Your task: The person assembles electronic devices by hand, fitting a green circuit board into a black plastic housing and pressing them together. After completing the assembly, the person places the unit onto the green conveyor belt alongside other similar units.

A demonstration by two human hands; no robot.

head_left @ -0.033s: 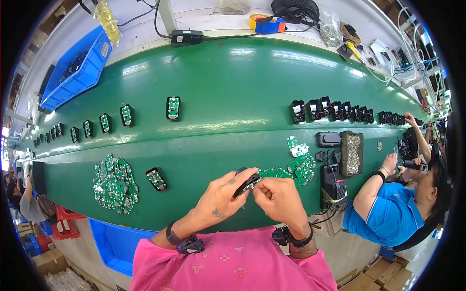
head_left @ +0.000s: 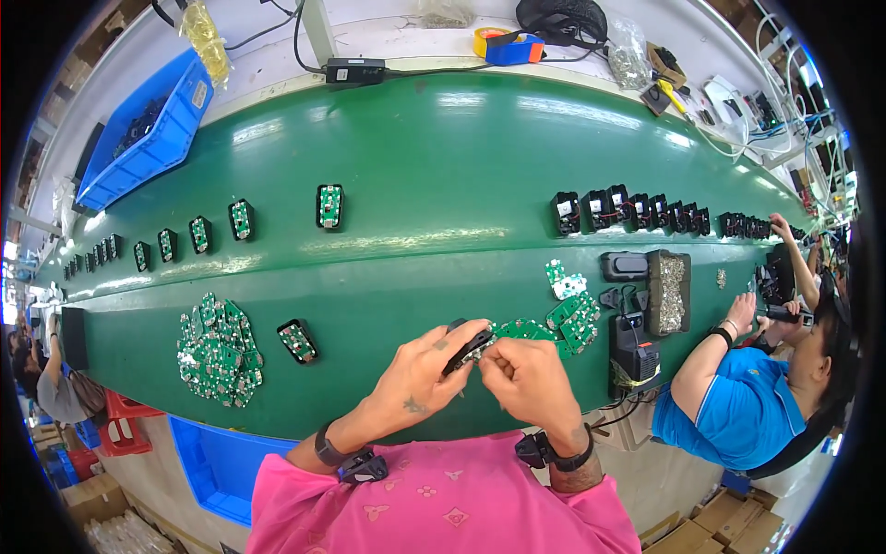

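My left hand (head_left: 420,374) grips a small black housing (head_left: 469,349) with a green circuit board in it, just above the near edge of the green belt (head_left: 443,166). My right hand (head_left: 528,377) pinches the same housing from the right. Loose green circuit boards (head_left: 572,314) lie just beyond my right hand. A bigger heap of green boards (head_left: 217,353) lies to the left. One black housing with a board in it (head_left: 297,341) rests on the belt between the heap and my left hand.
A row of filled housings (head_left: 240,220) runs along the belt at far left, and black units (head_left: 628,210) at far right. A black tray of screws (head_left: 666,291) and a black device (head_left: 633,353) stand at my right. A person in a blue shirt (head_left: 738,415) works there. A blue bin (head_left: 148,129) sits behind the belt.
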